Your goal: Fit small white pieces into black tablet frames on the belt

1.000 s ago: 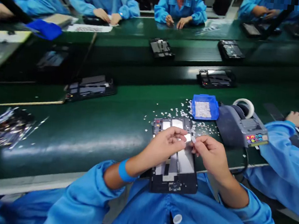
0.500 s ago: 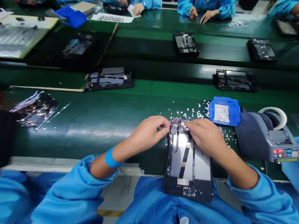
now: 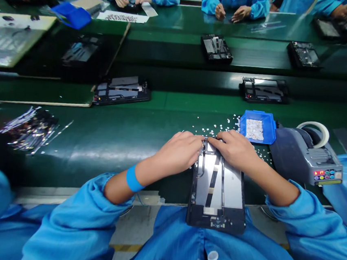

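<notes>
A black device frame point(image 3: 217, 187) with silver plates inside lies lengthwise in front of me, its near end over the edge of the green bench. My left hand point(image 3: 181, 152) rests curled on its far left corner, fingers bent down onto the frame. My right hand point(image 3: 234, 149) lies over the far end, fingertips pressed to the top edge close to the left fingers. What lies under the fingertips is hidden. Small white bits point(image 3: 214, 130) are scattered just beyond the frame.
A blue tray point(image 3: 257, 127) of white bits stands right of my hands, beside a grey tape dispenser point(image 3: 307, 156). More black frames point(image 3: 120, 90) lie on the belts beyond. Shiny strips point(image 3: 29, 128) are piled at left. Other people in blue coats sit across and beside me.
My hands came down from holding a small white piece in the air onto the frame's far end. Since half a second ago the left hand has moved right onto the corner.
</notes>
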{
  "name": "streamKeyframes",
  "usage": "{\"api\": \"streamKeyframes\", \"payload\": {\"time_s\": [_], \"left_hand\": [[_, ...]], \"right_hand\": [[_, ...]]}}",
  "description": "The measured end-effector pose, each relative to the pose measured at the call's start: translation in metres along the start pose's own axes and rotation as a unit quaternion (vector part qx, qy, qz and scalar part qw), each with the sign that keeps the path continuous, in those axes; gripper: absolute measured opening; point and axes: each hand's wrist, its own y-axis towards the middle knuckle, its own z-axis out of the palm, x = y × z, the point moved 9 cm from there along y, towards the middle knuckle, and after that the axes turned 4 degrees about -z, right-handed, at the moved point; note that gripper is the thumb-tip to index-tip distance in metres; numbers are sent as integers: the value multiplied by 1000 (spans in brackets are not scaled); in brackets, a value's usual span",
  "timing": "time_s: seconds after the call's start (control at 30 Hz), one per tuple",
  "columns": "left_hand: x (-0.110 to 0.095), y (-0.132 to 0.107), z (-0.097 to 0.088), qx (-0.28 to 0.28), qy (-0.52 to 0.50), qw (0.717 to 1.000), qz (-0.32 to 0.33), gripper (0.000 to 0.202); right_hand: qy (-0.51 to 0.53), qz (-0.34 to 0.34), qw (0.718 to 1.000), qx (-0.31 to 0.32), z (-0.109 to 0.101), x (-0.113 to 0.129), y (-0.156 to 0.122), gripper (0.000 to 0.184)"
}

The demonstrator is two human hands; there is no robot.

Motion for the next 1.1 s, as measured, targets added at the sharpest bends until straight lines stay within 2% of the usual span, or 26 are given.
{"api": "streamKeyframes", "payload": {"time_s": [0.13, 0.23, 0.33, 0.43, 0.5, 0.6, 1.1], "left_hand": [[5, 5, -6, 10, -42, 999, -8, 20], [14, 10, -15, -6, -125, 992, -27, 19], [33, 19, -18, -31, -252, 961, -108, 14], [42, 30, -5, 8, -326, 931, -164, 10], [42, 37, 4, 33, -331, 927, -173, 8], [43, 42, 8, 36, -320, 928, -188, 9], [39, 52, 9, 25, -250, 951, -181, 14]], "right_hand": [[-12, -16, 1000, 6, -1, -1, 1, 36], [-5, -28, 999, 20, 2, -3, 2, 35], [9, -33, 999, 26, 5, -6, 2, 34], [19, -32, 999, 27, 8, -8, 1, 35], [22, -30, 999, 25, 9, -8, 1, 35], [26, -25, 999, 21, 9, -8, 2, 35], [28, -34, 999, 16, 8, -6, 3, 35]]}}
